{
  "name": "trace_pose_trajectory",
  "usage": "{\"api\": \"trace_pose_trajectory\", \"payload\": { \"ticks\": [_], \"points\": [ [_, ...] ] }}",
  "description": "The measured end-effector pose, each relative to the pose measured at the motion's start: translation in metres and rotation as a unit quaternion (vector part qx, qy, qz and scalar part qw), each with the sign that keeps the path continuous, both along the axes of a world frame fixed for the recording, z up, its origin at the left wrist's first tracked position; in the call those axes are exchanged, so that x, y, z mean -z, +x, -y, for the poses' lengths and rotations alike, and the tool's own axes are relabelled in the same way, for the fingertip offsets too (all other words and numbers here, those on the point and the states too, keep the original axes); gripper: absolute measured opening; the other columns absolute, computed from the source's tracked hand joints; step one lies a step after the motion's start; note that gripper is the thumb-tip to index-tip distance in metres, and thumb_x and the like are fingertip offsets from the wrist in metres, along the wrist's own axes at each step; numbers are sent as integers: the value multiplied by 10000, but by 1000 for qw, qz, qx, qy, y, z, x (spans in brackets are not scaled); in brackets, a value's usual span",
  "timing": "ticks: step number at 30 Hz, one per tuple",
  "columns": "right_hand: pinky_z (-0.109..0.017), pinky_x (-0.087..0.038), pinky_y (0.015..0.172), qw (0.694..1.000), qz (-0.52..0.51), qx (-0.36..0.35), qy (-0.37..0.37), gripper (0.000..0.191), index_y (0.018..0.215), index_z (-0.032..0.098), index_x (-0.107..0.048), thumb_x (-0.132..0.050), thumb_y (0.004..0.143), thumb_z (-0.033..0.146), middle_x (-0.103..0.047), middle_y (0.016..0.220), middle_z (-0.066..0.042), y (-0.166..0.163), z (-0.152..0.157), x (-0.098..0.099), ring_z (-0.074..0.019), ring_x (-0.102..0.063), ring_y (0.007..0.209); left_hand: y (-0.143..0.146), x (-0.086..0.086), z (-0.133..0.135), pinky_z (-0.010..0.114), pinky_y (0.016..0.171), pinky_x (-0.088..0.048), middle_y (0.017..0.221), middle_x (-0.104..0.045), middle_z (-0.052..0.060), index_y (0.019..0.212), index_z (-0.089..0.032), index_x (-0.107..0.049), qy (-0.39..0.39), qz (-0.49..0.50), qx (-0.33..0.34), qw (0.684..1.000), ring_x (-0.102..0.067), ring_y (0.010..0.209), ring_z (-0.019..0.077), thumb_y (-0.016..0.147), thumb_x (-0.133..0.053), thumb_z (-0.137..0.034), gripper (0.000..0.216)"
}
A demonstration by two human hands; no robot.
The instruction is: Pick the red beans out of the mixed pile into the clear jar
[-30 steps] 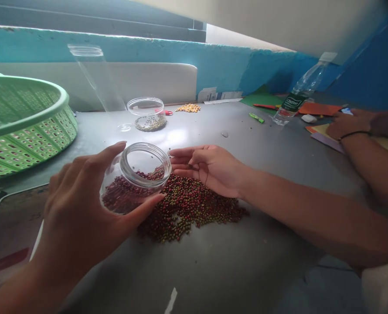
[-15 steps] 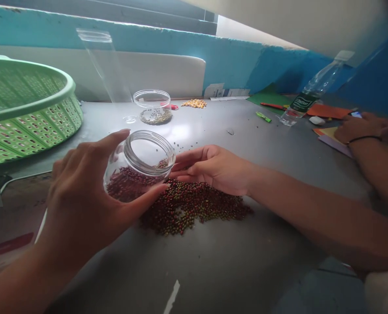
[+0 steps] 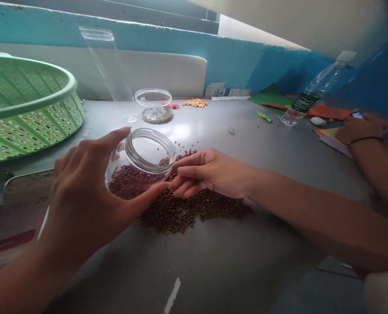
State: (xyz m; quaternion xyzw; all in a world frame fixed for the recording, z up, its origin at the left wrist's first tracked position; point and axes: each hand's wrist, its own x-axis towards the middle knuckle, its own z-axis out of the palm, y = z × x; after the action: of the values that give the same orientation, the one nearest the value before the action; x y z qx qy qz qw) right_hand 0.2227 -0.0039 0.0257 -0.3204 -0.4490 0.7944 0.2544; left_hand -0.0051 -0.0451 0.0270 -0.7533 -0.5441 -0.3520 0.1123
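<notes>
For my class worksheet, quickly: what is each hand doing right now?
Left hand: closed around the tilted clear jar of red beans.
Right hand: open, fingers loosely curled over the bean pile, holding nothing visible.

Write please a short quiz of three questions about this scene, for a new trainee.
1. True or false: the left hand holds the tilted clear jar.
2. The right hand rests over: A) yellow kernels B) the pile of red and green beans C) the green basket.
3. What lies in the small open jar farther back?

Key: 1 true; 2 B; 3 a thin layer of small greenish grains.
</notes>
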Motion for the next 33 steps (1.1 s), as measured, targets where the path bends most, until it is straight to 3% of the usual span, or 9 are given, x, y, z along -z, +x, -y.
{"api": "trace_pose_trajectory", "payload": {
  "ticks": [4,7,12,15,19,23,27,33],
  "points": [
    [-173,-562,492,999,32,-20,-5,176,979,132,-666,-508,1001,206,-720,694,-41,-1,1,0,-99,-676,534,-1,0,0,510,1014,-432,1205,-638,106,1393,-271,-447,7,0,2,1000,-608,1146,359,704,-683,-635,814],
    [-138,-469,394,999,49,-16,1,180,1084,167,-649,-491,1005,196,-666,600,20,0,1,1,-68,-574,424,-1,1,0,499,1017,-435,1219,-639,93,1395,-282,-445,9,0,5,1000,-614,1141,351,698,-697,-624,817],
    [-127,-340,338,999,41,-1,3,253,1214,200,-591,-475,991,176,-599,523,59,1,3,0,-60,-460,352,-1,1,-1,501,1025,-440,1239,-637,85,1399,-296,-441,9,0,1,1000,-613,1143,351,683,-713,-614,830],
    [-132,-344,349,1000,31,3,3,252,1190,196,-607,-460,988,166,-620,540,43,1,3,0,-63,-460,360,-1,1,-1,481,1031,-435,1226,-636,75,1401,-299,-436,9,1,3,1000,-612,1133,334,688,-714,-606,825],
    [-151,-450,413,1000,11,14,-18,233,1060,158,-663,-440,1001,189,-686,653,-21,1,1,0,-82,-573,458,-1,2,-1,473,1012,-439,1162,-639,81,1394,-280,-448,9,1,1,1000,-620,1088,325,693,-710,-608,817],
    [-226,-577,627,999,-19,24,-43,257,977,103,-677,-425,988,153,-711,756,-80,-1,1,1,-126,-685,643,-1,2,-1,472,1031,-431,1199,-632,88,1398,-270,-443,8,6,4,1000,-614,1104,327,695,-708,-607,824],
    [-283,-571,842,996,-58,62,-41,235,966,98,-685,-456,937,138,-731,909,-124,-2,1,1,-155,-712,830,-1,3,-1,464,1032,-430,1224,-630,80,1404,-285,-435,6,3,2,1000,-615,1116,322,688,-717,-609,836],
    [-319,-545,932,993,-74,85,-39,311,1015,102,-670,-466,798,13,-726,967,-123,-4,2,-1,-170,-714,894,-1,4,-3,469,1022,-431,1212,-631,88,1393,-265,-450,10,3,1,1000,-613,1110,327,683,-719,-610,834]
  ]
}}
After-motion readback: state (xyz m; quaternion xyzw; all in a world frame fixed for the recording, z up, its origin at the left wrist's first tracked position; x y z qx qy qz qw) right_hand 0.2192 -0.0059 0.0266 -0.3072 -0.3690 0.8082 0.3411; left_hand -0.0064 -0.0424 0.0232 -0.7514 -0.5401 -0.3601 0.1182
